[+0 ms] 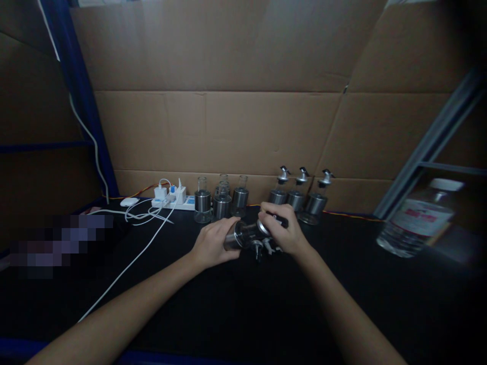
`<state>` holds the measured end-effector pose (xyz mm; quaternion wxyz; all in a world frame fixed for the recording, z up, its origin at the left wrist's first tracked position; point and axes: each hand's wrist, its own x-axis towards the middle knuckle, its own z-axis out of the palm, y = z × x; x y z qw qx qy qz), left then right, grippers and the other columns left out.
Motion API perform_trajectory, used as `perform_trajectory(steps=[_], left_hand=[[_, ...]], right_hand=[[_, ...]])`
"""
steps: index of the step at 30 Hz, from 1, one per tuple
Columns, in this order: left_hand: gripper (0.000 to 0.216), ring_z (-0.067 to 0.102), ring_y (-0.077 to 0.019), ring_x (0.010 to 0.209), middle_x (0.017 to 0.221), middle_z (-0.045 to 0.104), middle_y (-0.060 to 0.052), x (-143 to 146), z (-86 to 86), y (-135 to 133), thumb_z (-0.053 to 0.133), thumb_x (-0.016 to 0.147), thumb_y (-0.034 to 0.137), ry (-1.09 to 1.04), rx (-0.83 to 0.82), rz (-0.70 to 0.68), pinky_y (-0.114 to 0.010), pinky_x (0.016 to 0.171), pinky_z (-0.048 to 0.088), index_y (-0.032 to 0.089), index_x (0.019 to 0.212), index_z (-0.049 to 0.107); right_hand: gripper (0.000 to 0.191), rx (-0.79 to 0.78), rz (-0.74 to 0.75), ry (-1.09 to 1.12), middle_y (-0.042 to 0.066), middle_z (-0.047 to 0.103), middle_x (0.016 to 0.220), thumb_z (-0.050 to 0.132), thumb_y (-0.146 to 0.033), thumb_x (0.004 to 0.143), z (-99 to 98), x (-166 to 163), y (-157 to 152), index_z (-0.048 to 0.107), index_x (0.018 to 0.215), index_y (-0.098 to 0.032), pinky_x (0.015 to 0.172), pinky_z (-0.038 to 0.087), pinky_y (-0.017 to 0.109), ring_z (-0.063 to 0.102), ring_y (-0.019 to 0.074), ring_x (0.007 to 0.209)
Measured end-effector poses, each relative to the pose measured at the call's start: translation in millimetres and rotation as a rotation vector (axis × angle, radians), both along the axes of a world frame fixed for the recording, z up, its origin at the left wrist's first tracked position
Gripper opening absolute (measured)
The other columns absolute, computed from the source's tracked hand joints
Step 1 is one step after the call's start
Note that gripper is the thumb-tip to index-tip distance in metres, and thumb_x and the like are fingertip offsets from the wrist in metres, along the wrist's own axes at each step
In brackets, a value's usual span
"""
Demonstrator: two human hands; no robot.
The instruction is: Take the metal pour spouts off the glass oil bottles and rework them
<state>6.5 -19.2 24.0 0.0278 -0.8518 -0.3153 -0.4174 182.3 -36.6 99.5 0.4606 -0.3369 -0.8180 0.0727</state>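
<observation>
Cardboard sheets [228, 101] form the back wall of a dim work area, standing behind a black bench [266, 314]. At the far right edge sits a large clear water bottle [416, 218] with a red label. Along the foot of the cardboard stand two rows of small glass-and-steel dispenser bottles: three open-necked bottles [220, 203] on the left, three capped bottles with pour spouts [297, 195] on the right. Left of them lies a white power strip [173, 198] with white cables [129, 261] trailing over the bench. At centre, just in front of the rows, two bare hands meet. The left hand [211, 246] wraps its fingers around a bottle [241, 234] tipped on its side above the bench. The right hand [283, 230] has its fingers closed over the spout cap [266, 228] at the bottle's neck. Loose spout pieces [264, 248] lie just beneath. The work appears to be at the stage of seating a cap; the next move likely calls for a steady twist while the left hand holds firm.
</observation>
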Motion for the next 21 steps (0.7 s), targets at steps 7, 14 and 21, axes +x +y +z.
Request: perform_trajectory(steps=[7,14,21], left_hand=[[0.062,0.054,-0.0194,0.093,0.103,0.055,-0.006,1.7,-1.2,0.8,0.058,0.058,0.027,-0.015,0.013,-0.005,-0.034,0.08,0.046,0.017,0.115,0.035],[0.058,0.055,-0.018,0.089,0.102,0.055,-0.003,4.1,2.3,-1.9,0.059,0.058,0.026,-0.078,-0.047,0.004,-0.031,0.078,0.046,0.021,0.112,0.038],[0.057,0.055,-0.0174,0.089,0.101,0.056,-0.002,4.3,3.1,-3.0,0.059,0.057,0.025,-0.092,-0.07,0.002,-0.03,0.078,0.046,0.021,0.11,0.039]], right_hand=[[0.028,-0.068,0.008,0.09,-0.005,0.027,0.047,0.04,-0.021,0.073,-2.8,-0.7,3.3,0.03,0.048,-0.018,0.044,0.023,0.022,0.031,0.0075,0.045],[0.027,0.107,-0.116,0.273,-0.004,0.028,0.045,0.041,-0.02,0.072,-14.8,-9.5,3.1,0.031,0.047,-0.019,0.043,0.024,0.023,0.031,0.0083,0.042],[0.024,0.349,-0.2,0.164,-0.003,0.031,0.047,0.042,-0.017,0.07,-16.5,-9.5,1.0,0.033,0.048,-0.02,0.045,0.025,0.025,0.035,0.0093,0.043]])
